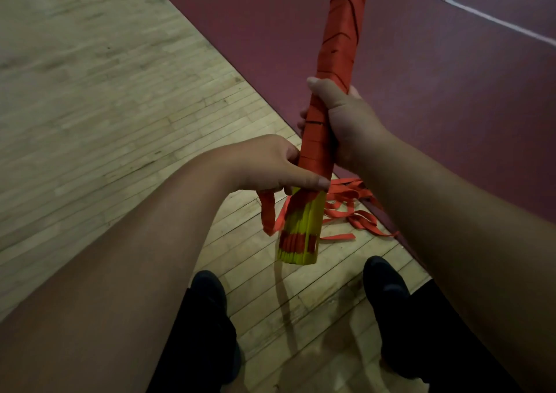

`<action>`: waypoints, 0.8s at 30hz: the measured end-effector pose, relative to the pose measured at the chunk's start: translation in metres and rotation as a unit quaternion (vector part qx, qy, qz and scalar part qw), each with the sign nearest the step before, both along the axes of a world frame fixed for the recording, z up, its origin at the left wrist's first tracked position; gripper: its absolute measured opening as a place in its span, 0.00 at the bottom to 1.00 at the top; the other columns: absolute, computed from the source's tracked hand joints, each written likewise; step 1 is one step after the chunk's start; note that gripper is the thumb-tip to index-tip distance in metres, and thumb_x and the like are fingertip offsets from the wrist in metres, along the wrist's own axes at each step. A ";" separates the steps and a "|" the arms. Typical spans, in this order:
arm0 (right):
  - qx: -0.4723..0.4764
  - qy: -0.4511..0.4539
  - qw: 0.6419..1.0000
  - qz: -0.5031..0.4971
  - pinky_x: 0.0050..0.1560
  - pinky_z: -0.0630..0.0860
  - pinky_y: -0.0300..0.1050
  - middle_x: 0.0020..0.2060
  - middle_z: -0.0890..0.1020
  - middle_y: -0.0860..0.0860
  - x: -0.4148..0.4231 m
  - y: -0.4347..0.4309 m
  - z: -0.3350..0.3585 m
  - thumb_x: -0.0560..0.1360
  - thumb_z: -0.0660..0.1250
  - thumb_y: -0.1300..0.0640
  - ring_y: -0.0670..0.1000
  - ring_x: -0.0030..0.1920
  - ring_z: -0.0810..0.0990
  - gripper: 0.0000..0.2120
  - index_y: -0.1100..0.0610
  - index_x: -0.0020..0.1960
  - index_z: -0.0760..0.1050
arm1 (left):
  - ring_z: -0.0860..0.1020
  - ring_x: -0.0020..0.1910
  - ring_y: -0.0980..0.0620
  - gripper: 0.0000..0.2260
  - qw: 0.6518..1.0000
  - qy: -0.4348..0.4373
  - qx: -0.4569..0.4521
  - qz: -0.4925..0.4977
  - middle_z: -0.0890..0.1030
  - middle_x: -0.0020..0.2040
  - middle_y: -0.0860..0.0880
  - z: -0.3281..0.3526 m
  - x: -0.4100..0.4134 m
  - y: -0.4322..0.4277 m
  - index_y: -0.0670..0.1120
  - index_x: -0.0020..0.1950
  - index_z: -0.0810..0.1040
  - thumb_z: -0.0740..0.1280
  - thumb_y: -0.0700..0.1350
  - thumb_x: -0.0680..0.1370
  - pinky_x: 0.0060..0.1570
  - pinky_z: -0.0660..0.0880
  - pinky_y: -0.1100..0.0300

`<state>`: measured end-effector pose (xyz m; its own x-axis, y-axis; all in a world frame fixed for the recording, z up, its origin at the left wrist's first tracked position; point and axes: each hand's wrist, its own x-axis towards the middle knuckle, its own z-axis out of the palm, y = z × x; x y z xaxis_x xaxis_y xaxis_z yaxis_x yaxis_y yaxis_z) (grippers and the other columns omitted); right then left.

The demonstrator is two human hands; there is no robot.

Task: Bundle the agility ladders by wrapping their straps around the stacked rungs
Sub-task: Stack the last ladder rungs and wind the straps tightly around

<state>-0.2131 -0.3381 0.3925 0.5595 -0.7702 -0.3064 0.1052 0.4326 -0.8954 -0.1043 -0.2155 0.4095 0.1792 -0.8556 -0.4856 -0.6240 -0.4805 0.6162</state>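
Loose straps (349, 195) on floor (90, 92) behind bundle (338, 46)

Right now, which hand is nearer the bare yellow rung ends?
Left. The left hand grips the wrapped bundle right above the yellow rung ends; the right hand grips it higher up.

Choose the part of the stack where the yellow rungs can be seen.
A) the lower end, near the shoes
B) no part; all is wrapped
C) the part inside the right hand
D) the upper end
A: the yellow rungs show only below the left hand, above the shoes; higher up the orange strap hides them.
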 end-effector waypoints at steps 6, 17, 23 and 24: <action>-0.066 0.029 0.997 -0.019 0.48 0.88 0.56 0.45 0.82 0.57 0.001 0.003 -0.004 0.77 0.79 0.48 0.53 0.39 0.85 0.22 0.55 0.64 0.75 | 0.84 0.45 0.52 0.24 0.984 -0.169 0.022 -0.053 0.86 0.44 0.50 -0.010 -0.019 -0.004 0.52 0.51 0.83 0.74 0.72 0.73 0.47 0.81 0.55; 0.070 -0.129 0.984 0.096 0.39 0.81 0.45 0.45 0.85 0.59 -0.009 0.013 0.020 0.83 0.68 0.48 0.53 0.40 0.85 0.19 0.61 0.65 0.73 | 0.87 0.53 0.48 0.20 0.984 0.172 -0.038 -0.015 0.89 0.53 0.47 0.018 0.002 0.012 0.49 0.58 0.85 0.77 0.59 0.72 0.56 0.84 0.53; 0.091 -0.050 0.993 0.050 0.36 0.81 0.46 0.37 0.81 0.54 -0.003 0.011 0.010 0.81 0.72 0.53 0.51 0.34 0.82 0.11 0.59 0.57 0.76 | 0.79 0.32 0.58 0.24 0.999 0.042 -0.001 -0.005 0.84 0.34 0.53 0.009 0.005 0.003 0.47 0.53 0.86 0.73 0.67 0.76 0.35 0.76 0.64; 0.077 -0.023 0.996 0.030 0.36 0.83 0.47 0.38 0.82 0.55 -0.002 0.010 0.006 0.81 0.73 0.53 0.52 0.34 0.83 0.12 0.59 0.59 0.76 | 0.80 0.32 0.58 0.24 1.000 0.028 0.008 -0.004 0.85 0.35 0.53 0.008 0.006 0.003 0.47 0.53 0.86 0.73 0.67 0.76 0.36 0.78 0.62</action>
<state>-0.2155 -0.3283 0.3986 0.6192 -0.6807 -0.3913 0.1141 0.5711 -0.8129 -0.0983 -0.2124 0.4172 0.1454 -0.8493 -0.5075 -0.5928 -0.4854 0.6426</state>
